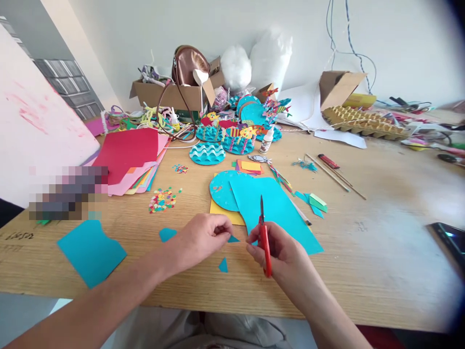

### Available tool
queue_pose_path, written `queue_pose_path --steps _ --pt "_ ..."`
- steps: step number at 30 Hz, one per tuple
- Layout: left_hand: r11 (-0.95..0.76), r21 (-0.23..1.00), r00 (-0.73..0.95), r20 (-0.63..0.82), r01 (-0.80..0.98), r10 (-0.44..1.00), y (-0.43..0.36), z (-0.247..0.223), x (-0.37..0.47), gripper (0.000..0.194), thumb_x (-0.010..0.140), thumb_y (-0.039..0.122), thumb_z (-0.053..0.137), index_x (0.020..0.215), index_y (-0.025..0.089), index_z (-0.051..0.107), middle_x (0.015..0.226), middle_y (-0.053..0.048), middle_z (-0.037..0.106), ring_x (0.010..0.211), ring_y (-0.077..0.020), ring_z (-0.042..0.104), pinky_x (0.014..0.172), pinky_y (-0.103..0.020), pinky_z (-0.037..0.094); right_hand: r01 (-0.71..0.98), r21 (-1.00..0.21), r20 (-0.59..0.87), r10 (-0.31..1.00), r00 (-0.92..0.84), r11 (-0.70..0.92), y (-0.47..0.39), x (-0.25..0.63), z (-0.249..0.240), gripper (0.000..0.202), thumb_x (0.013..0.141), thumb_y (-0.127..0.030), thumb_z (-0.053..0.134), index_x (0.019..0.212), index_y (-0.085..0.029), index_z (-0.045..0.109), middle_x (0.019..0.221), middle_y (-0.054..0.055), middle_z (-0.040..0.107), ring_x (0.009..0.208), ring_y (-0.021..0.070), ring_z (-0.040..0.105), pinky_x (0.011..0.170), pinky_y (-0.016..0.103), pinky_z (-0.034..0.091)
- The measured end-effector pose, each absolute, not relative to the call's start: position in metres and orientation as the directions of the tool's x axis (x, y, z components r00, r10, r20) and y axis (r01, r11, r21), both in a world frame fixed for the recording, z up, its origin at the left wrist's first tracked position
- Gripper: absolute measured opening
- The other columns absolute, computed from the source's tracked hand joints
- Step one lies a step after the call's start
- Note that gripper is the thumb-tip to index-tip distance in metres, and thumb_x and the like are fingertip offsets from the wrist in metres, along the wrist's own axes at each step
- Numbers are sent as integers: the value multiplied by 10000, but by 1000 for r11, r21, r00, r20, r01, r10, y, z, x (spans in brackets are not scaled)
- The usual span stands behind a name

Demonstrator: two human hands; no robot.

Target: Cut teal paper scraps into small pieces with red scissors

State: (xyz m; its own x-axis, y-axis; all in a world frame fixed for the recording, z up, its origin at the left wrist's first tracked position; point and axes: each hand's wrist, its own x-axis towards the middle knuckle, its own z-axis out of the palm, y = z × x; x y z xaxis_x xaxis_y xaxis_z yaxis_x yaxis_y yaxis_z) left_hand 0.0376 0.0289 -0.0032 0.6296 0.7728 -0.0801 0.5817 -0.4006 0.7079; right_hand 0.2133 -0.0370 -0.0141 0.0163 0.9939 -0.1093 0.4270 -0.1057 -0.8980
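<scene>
Red-handled scissors (265, 247) are in my right hand (281, 247), their blades pointing away from me. My left hand (207, 237) has its thumb and fingers pinched together, with a small blue paper scrap (234, 239) at the fingertips. Beyond both hands lies a large blue paper sheet (276, 203), overlapping a round blue disc (223, 191) and a yellow sheet (221, 211). One triangular blue scrap (224, 265) rests between my forearms, and another blue piece (167, 235) is beside my left wrist. A blue sheet with a curved cutout (90, 252) lies at the left.
Stacked coloured paper (127, 155) is at the left, near confetti dots (162, 200). Blue decorated pieces (207, 153), a glue bottle (267, 140) and a cardboard box (174, 97) stand farther back. Sticks (329, 173) and a red cutter (329, 161) lie right; a phone (448, 242) is at the right edge.
</scene>
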Motion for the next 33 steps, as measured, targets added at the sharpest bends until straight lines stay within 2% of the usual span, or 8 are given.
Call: queue_pose_path --steps 2,4,10,14,18,24,28,33 --pt "-208 824 548 -142 527 824 26 0 37 124 765 177 461 727 180 579 582 43 547 525 -110 523 488 -196 384 357 -931 -84 996 8 -82 -34 207 -14 128 743 -293 571 825 -208 521 684 -25 558 581 127 493 506 227 371" --pt "-123 864 506 -165 488 846 23 1 38 102 742 190 466 713 183 564 585 43 535 517 -112 519 491 -204 397 299 -953 -54 999 -4 -50 -31 200 -12 116 742 -271 568 822 -207 513 701 -20 571 600 128 512 521 228 389" --pt "-45 947 454 -111 318 884 12 3 32 56 721 225 502 708 192 545 572 42 510 514 -114 500 500 -220 428 236 -972 -2 1000 -4 -1 -24 186 -5 95 744 -249 564 774 -203 486 673 -26 539 577 117 482 515 228 387" --pt "38 991 406 -89 132 910 2 4 27 152 770 310 530 853 189 568 657 22 546 589 -124 523 523 -221 461 149 -989 26 1000 14 24 -20 180 -2 151 727 -283 594 772 -208 472 671 -29 524 574 117 482 527 237 407" --pt "58 995 352 -83 82 932 -5 -2 26 140 760 304 568 703 177 575 571 39 493 534 -105 477 498 -204 433 115 -993 33 999 -3 33 -21 174 0 143 737 -275 580 777 -206 461 690 -23 532 578 112 480 527 230 408" --pt "68 986 127 -49 -151 991 -10 -2 22 112 776 249 589 687 180 579 579 46 524 525 -83 487 518 -185 422 313 -948 7 988 -152 55 -42 169 2 163 806 -354 478 752 -205 437 629 -46 420 555 113 377 489 221 331" --pt "80 957 105 -52 -280 993 -13 1 23 124 794 259 587 696 187 608 676 16 590 630 -106 542 579 -203 480 446 -891 -10 978 -209 87 -54 164 -3 201 804 -329 440 656 -223 355 563 -61 371 507 105 328 462 222 271" --pt "100 944 75 -81 -315 994 -16 5 27 110 753 292 634 711 190 634 719 5 616 650 -122 569 584 -229 514 501 -859 -5 976 -218 107 -53 161 -5 229 824 -340 410 637 -227 342 537 -59 377 484 106 323 443 219 256"
